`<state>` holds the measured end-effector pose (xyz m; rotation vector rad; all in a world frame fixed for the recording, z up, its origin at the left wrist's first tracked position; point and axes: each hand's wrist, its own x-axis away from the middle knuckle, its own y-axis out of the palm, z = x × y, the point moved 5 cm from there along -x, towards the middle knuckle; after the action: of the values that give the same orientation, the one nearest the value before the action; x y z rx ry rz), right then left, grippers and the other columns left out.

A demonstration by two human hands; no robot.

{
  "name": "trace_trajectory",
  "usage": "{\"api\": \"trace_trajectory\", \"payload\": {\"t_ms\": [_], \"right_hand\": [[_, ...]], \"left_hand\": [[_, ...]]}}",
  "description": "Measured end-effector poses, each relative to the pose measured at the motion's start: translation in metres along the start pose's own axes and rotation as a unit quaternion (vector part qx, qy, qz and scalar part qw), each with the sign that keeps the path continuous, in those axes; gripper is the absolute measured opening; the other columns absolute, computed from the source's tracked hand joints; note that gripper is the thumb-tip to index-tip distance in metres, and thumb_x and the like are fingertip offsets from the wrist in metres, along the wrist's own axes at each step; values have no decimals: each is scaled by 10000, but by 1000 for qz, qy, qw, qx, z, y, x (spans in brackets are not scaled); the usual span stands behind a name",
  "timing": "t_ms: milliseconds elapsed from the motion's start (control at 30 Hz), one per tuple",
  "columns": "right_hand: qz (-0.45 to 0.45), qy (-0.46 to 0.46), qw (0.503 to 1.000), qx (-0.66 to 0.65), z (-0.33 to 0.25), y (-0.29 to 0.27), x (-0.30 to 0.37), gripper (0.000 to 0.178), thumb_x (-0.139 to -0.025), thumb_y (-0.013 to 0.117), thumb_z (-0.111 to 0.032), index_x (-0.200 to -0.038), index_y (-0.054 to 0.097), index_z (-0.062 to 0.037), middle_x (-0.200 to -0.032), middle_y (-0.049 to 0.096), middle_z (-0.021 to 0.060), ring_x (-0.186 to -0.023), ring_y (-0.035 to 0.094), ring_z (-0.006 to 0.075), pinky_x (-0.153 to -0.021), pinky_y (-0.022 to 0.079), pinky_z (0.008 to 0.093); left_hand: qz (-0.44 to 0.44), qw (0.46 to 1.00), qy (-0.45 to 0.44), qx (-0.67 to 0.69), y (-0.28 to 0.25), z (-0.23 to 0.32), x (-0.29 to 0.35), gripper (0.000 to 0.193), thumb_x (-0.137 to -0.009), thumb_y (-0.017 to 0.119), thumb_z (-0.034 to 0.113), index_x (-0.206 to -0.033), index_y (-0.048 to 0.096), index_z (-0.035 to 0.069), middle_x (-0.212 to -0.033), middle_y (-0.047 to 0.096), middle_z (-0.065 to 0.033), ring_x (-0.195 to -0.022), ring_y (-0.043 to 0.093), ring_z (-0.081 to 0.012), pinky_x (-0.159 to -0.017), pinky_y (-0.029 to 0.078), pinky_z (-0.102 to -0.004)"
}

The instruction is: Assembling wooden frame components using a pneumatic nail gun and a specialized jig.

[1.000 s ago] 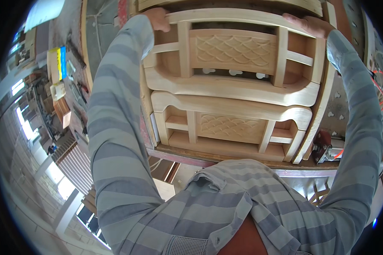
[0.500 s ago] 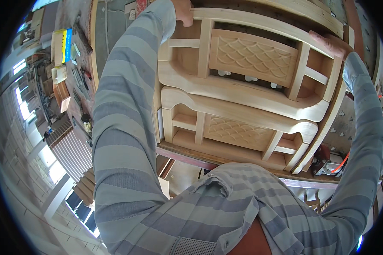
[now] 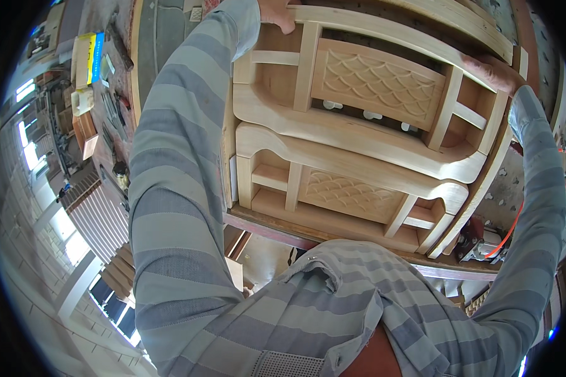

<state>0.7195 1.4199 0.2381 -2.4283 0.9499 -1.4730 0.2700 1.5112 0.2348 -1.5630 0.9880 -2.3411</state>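
A pale, unpainted wooden frame (image 3: 352, 132), with a curved top rail and a panel carved in fish scales (image 3: 380, 81), is in front of me. My left hand (image 3: 278, 15) grips the left end of its far rail, thumb bent over the inner side; its other fingers are partly hidden. Near the right end of that same rail, my right hand (image 3: 493, 73) is closed over the wood, its fingertips partly out of sight. Closer to my body sits a second, similar frame (image 3: 343, 164), carved the same way, which neither hand touches.
A long wooden board (image 3: 446, 22) runs beyond the far rail. At the right stands a metal power tool (image 3: 478, 242) with an orange hose (image 3: 508, 231). A bench at the left carries tools and a yellow and blue box (image 3: 94, 58). The workbench edge (image 3: 277, 234) is near my waist.
The view has shifted slightly. Both hands keep their hold on the far frame, whose far rail appears a little farther right. The nearer frame looks nearly the same.
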Motion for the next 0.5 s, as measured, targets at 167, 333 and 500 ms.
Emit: {"api": "trace_trajectory", "payload": {"t_ms": [167, 333, 500], "right_hand": [[3, -9, 1000, 17, 2, 0, -6, 851, -779, 547, -778, -1027, 702, 21, -865, 631, 82, -829, 530, 200, -793, 403, 305], [1, -14, 1000, 25, 4, -1, -13, 861, -776, 545, -785, -962, 699, 41, -794, 595, 68, -751, 482, 176, -728, 398, 308], [19, -17, 999, 27, 8, 0, -10, 876, -775, 537, -793, -962, 692, 49, -811, 607, 72, -746, 493, 186, -729, 409, 317]], "left_hand": [[33, 999, -6, 13, -1, -1, -6, 417, -544, 721, 271, -882, 713, 27, -731, 662, -114, -646, 527, -298, -636, 468, -395], [2, 999, -40, -18, -2, -3, -9, 409, -542, 720, 264, -879, 715, 32, -731, 662, -100, -653, 533, -293, -637, 468, -390], [-27, 997, -51, -47, -11, 17, -4, 435, -545, 734, 276, -908, 723, 36, -765, 680, -88, -680, 551, -289, -653, 474, -378]]}}
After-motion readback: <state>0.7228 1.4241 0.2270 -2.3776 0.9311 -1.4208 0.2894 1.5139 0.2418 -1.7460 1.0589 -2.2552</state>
